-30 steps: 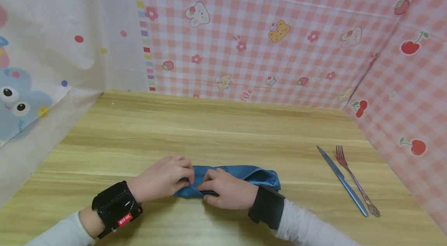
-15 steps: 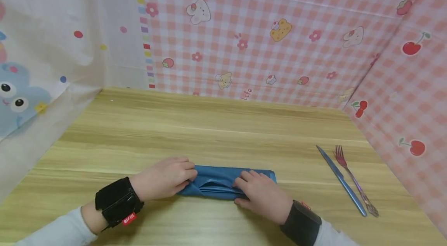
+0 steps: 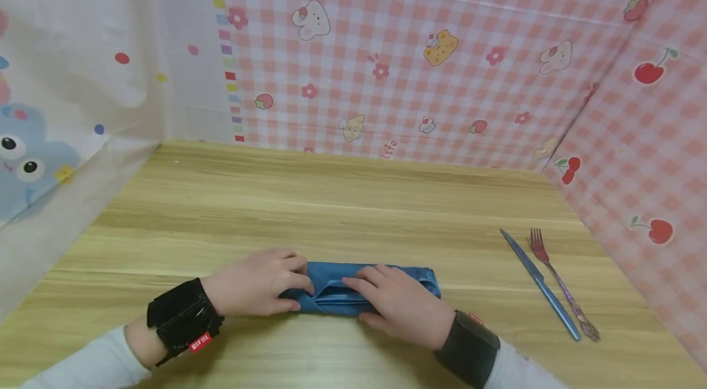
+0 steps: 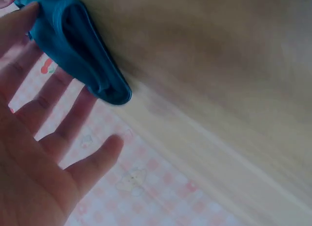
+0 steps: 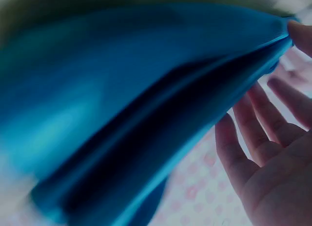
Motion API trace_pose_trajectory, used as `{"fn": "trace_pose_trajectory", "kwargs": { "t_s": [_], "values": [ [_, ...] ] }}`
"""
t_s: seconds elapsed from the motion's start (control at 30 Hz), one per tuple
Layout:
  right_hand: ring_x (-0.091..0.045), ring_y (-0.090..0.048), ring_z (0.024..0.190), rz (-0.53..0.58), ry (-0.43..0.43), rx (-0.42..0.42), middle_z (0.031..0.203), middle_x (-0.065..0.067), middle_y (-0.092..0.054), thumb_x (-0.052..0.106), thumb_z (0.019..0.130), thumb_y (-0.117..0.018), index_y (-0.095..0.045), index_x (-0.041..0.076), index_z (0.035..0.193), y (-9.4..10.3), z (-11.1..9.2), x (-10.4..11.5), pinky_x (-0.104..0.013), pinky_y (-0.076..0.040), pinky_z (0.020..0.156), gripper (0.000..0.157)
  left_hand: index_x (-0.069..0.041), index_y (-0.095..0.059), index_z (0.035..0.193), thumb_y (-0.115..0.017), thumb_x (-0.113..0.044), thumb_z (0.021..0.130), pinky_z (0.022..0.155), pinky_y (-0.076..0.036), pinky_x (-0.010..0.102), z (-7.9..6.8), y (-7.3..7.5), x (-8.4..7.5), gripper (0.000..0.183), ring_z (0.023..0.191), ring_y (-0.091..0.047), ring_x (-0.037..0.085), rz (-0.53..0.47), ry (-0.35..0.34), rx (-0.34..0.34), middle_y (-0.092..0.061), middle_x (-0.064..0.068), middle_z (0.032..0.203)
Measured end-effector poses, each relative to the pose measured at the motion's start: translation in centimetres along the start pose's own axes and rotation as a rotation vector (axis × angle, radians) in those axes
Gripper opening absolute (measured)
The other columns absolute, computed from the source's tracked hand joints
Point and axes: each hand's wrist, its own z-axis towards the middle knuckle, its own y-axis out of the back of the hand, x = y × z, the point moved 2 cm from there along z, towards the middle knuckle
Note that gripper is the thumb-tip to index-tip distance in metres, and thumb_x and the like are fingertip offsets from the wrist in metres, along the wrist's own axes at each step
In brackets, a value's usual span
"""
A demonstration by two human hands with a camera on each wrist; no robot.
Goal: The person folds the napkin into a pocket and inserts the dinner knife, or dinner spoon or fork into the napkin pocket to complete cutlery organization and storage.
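A shiny blue cloth [image 3: 337, 271], seemingly a napkin, lies as a narrow folded strip near the front of the table, with a gap between its layers facing me. My left hand [image 3: 256, 283] holds its left end, thumb on the near edge and fingers over the far side. Right of the middle, my right hand [image 3: 409, 306] pinches the layers, thumb at the near edge. In the left wrist view the rolled end of the cloth [image 4: 73, 50] sticks out past the fingers. The right wrist view shows the deep open fold of the cloth [image 5: 122, 74], blurred.
A blue table knife [image 3: 541, 285] and a purplish fork [image 3: 563, 285] lie side by side on the wooden table [image 3: 331, 205] at the right. A pink checked sheet [image 3: 420, 88] hangs behind and on the right, a white printed sheet [image 3: 83, 39] on the left.
My right hand has moved right along the cloth, then slightly back left. The cloth, bunched before, is flatter and straighter, its right end less puffed. My left hand has stayed nearly in place.
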Motion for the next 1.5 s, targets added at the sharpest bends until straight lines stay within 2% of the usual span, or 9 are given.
{"fn": "trace_pose_trajectory", "kwargs": {
  "t_s": [0.1,0.33,0.53,0.73,0.93,1.07,1.17,1.3,1.5],
  "values": [
    [-0.012,-0.054,0.104,0.007,0.043,0.030,0.118,0.002,-0.056,0.039,0.087,-0.061,-0.041,0.013,0.137,-0.2,1.2,0.8,-0.028,-0.048,0.086,0.060,-0.025,-0.064,0.106,-0.065,-0.043,0.082,0.090,-0.045,0.035,0.0,-0.2,-0.1,0.031,0.098,-0.053,0.012,0.010,-0.008,-0.010,-0.060,-0.007,0.102],
    [-0.010,-0.047,0.083,0.090,-0.008,0.099,0.097,0.005,-0.053,0.029,0.085,-0.065,-0.062,0.020,0.111,-0.2,2.1,1.4,-0.020,-0.041,0.066,0.028,-0.023,-0.062,0.092,-0.072,-0.031,0.078,0.081,-0.046,0.026,-0.4,-0.3,0.0,0.019,0.091,-0.050,0.007,-0.123,0.008,-0.018,-0.053,-0.009,0.096],
    [-0.009,-0.048,0.089,0.070,0.085,0.040,0.106,0.007,-0.054,0.033,0.087,-0.062,-0.054,0.022,0.122,-0.2,2.7,1.7,-0.022,-0.044,0.072,0.038,-0.022,-0.059,0.092,-0.072,-0.019,0.079,0.075,-0.046,0.021,-0.5,-0.2,-0.2,0.019,0.087,-0.047,0.006,-0.210,0.030,-0.029,-0.049,-0.008,0.098],
    [-0.007,-0.040,0.083,0.158,0.100,0.146,0.109,0.006,-0.052,0.034,0.090,-0.057,-0.056,0.027,0.125,-0.5,4.0,2.2,-0.018,-0.030,0.063,0.035,-0.023,-0.056,0.092,-0.071,-0.017,0.079,0.075,-0.046,0.020,-0.6,-0.3,-0.4,0.021,0.086,-0.046,0.006,-0.230,0.033,-0.037,-0.046,-0.008,0.098],
    [-0.007,-0.042,0.086,0.223,0.076,0.225,0.107,0.006,-0.051,0.039,0.092,-0.051,-0.057,0.029,0.123,-0.5,4.5,2.1,-0.020,-0.033,0.067,0.033,-0.025,-0.054,0.096,-0.072,-0.025,0.079,0.088,-0.045,0.041,-0.8,-0.6,-0.5,0.025,0.096,-0.051,0.013,-0.167,0.074,-0.031,-0.051,-0.008,0.100],
    [-0.004,-0.046,0.087,0.362,0.013,0.224,0.101,0.008,-0.053,0.035,0.092,-0.054,-0.059,0.026,0.118,-0.1,3.3,1.2,-0.018,-0.040,0.073,0.028,-0.026,-0.058,0.095,-0.072,-0.035,0.077,0.091,-0.040,0.057,-0.9,-0.5,-0.3,0.025,0.101,-0.053,0.017,-0.072,0.102,-0.034,-0.055,-0.008,0.098],
    [-0.006,-0.047,0.090,0.253,-0.049,0.152,0.102,0.006,-0.053,0.036,0.087,-0.060,-0.058,0.023,0.118,0.3,1.5,0.3,-0.023,-0.043,0.079,0.033,-0.025,-0.063,0.089,-0.071,-0.037,0.077,0.093,-0.041,0.054,-0.8,-0.3,-0.2,0.019,0.097,-0.053,0.015,-0.008,0.076,-0.045,-0.056,-0.008,0.095],
    [-0.013,-0.047,0.096,0.045,-0.156,0.048,0.107,0.003,-0.052,0.043,0.078,-0.070,-0.060,0.020,0.109,0.7,-1.7,-1.3,-0.035,-0.044,0.083,0.040,-0.022,-0.064,0.087,-0.068,-0.049,0.077,0.088,-0.046,0.042,-0.7,-0.1,-0.3,0.029,0.089,-0.052,0.011,0.066,0.022,-0.052,-0.055,-0.008,0.089],
    [-0.004,-0.048,0.086,0.181,-0.234,0.067,0.096,0.009,-0.052,0.033,0.080,-0.070,-0.061,0.019,0.098,0.3,-5.1,-3.1,-0.025,-0.048,0.075,0.024,-0.020,-0.061,0.086,-0.066,-0.052,0.076,0.068,-0.044,0.024,-0.5,0.0,-0.4,0.034,0.072,-0.043,0.006,0.109,-0.016,-0.053,-0.046,-0.010,0.078]
  ]
}}
